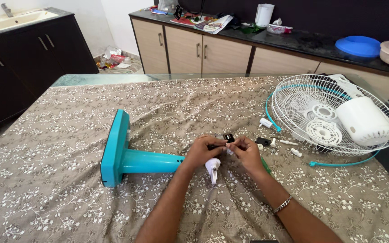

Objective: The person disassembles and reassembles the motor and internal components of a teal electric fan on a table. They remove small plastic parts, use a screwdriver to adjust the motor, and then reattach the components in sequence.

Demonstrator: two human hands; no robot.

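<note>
Our left hand (202, 150) and right hand (245, 152) met at the free end of the teal stand (127, 155), both pinching a small black part (227, 138). Stand's long axis ran leftward along the bench (46, 189); left hand nearer.

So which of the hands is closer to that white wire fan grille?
The right hand. It sits just left of the grille, with small white parts scattered between them. The left hand is further away, by the teal stand.
</note>
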